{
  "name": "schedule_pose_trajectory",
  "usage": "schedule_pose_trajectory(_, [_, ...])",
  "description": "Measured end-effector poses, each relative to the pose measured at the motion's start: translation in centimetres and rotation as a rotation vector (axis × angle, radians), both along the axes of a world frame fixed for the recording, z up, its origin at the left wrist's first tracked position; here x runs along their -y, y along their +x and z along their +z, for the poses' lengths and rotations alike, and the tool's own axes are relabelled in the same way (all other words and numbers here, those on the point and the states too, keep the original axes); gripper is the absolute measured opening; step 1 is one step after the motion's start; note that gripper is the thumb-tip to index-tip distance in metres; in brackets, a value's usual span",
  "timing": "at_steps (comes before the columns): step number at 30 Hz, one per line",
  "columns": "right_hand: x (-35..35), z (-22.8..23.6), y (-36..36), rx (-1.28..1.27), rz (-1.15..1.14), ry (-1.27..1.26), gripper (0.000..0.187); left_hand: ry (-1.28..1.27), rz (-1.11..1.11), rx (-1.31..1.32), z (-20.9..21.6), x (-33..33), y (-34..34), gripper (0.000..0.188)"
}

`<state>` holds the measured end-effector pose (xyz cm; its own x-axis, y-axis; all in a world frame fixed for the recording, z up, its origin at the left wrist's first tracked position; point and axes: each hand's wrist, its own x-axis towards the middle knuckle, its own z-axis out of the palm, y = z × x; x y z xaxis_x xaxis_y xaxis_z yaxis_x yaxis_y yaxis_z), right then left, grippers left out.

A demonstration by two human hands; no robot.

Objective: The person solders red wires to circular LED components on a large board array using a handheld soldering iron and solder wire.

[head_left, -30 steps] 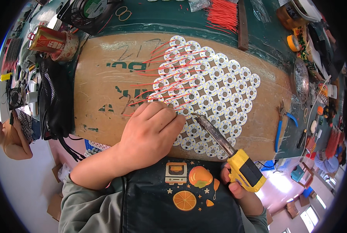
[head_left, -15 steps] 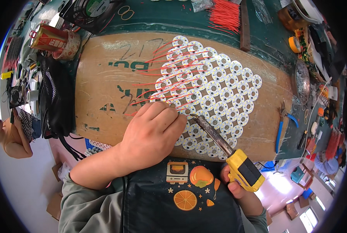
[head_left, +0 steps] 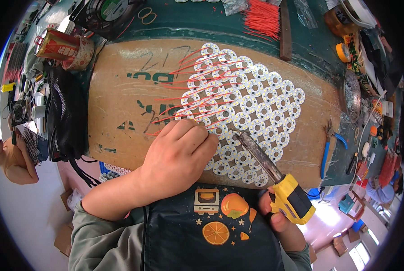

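Head view. Sheet of small round white LED circuit discs [head_left: 251, 104], honeycomb-packed, lies on a brown cardboard panel [head_left: 120, 95] over the green tabletop [head_left: 202, 22].

Left hand [head_left: 179, 156]: knuckles up, fingers curled together and pressed down at the sheet's 7 o'clock edge. Whether they pinch a wire underneath cannot be told.

Right hand [head_left: 281, 221]: fingers clamped round the yellow-and-black grip of a soldering iron [head_left: 274, 176]. Its metal barrel runs toward 10 o'clock, tip on a disc just beside the left fingertips.

Progress, judged: thin red wire leads [head_left: 184, 86] already stick out from discs along the 9 to 11 o'clock side of the sheet. Discs from 1 through 5 o'clock show no leads, so well over half appears left.

Bundle of spare red wires [head_left: 263, 18] sits at 12 o'clock, apart from the sheet. Blue-handled pliers [head_left: 328, 149] at 3 o'clock.
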<state>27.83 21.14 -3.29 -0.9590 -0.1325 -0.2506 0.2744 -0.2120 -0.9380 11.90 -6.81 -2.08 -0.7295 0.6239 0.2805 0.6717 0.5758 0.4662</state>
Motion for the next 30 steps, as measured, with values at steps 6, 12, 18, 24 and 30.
schedule_pose_trajectory(6, [0.3,1.2,-1.7,0.046,-0.150,-0.081,0.082,-0.036,-0.007,0.103,2.0,0.0,-1.4,0.020])
schedule_pose_trajectory(12, [-0.5,0.3,-4.5,-0.031,-0.290,-0.136,0.079,-0.128,-0.030,-0.105,3.8,-1.9,-8.5,0.010])
schedule_pose_trajectory(18, [-0.4,0.3,-5.5,-0.054,-0.365,-0.164,0.074,-0.144,0.000,-0.363,1.4,-6.9,-17.6,0.007])
schedule_pose_trajectory(24, [-0.5,0.1,-5.3,-0.017,-0.355,-0.219,0.077,-0.346,-0.006,-0.530,-0.2,-10.0,-22.4,0.006])
schedule_pose_trajectory(30, [-0.7,-0.3,-5.1,-0.007,-0.329,-0.265,0.078,-0.524,-0.039,-0.555,-0.1,-11.4,-22.6,0.008])
